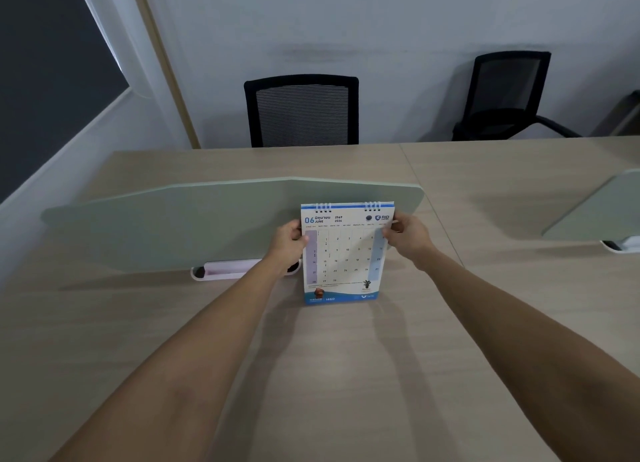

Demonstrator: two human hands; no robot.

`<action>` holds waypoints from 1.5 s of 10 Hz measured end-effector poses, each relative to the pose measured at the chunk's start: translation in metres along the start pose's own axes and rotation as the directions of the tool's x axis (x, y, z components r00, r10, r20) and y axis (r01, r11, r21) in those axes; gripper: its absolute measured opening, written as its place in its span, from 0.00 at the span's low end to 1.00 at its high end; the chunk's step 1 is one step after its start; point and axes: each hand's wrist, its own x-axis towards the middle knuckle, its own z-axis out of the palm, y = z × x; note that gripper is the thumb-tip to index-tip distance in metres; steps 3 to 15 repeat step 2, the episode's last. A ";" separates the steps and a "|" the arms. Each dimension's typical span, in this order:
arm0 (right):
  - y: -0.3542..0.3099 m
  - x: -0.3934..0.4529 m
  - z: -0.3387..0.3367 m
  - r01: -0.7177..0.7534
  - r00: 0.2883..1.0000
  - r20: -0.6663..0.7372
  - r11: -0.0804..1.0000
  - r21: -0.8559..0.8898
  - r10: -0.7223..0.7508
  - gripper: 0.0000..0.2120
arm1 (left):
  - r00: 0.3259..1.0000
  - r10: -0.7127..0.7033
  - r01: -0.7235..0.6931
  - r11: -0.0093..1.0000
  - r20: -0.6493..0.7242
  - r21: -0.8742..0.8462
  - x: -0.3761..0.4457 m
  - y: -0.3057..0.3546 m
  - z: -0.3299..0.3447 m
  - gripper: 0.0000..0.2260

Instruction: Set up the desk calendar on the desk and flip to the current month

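The desk calendar (346,254) stands upright on the light wood desk (311,375), spiral-bound at the top, showing the page "06 June 2026". Its base rests on the desk just in front of the green divider. My left hand (289,242) grips the calendar's left edge near the top. My right hand (407,235) pinches the right edge near the top, thumb on the front of the page. Both arms reach forward from the lower corners of the view.
A pale green divider panel (173,222) runs across the desk behind the calendar, held by a white clamp foot (221,271). A second divider (602,209) stands at the right. Two black mesh chairs (301,112) (509,94) stand beyond the far desk.
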 end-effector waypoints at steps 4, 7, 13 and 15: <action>-0.007 -0.019 -0.015 -0.026 0.999 -0.030 0.983 -0.182 0.021 0.22 | 0.998 -0.023 0.026 0.998 -0.057 0.052 -0.020 -0.007 -0.015 0.17; -0.007 -0.019 -0.015 -0.026 0.999 -0.030 0.983 -0.182 0.021 0.22 | 0.998 -0.023 0.026 0.998 -0.057 0.052 -0.020 -0.007 -0.015 0.17; -0.007 -0.019 -0.015 -0.026 0.999 -0.030 0.983 -0.182 0.021 0.22 | 0.998 -0.023 0.026 0.998 -0.057 0.052 -0.020 -0.007 -0.015 0.17; -0.007 -0.019 -0.015 -0.026 0.999 -0.030 0.983 -0.182 0.021 0.22 | 0.998 -0.023 0.026 0.998 -0.057 0.052 -0.020 -0.007 -0.015 0.17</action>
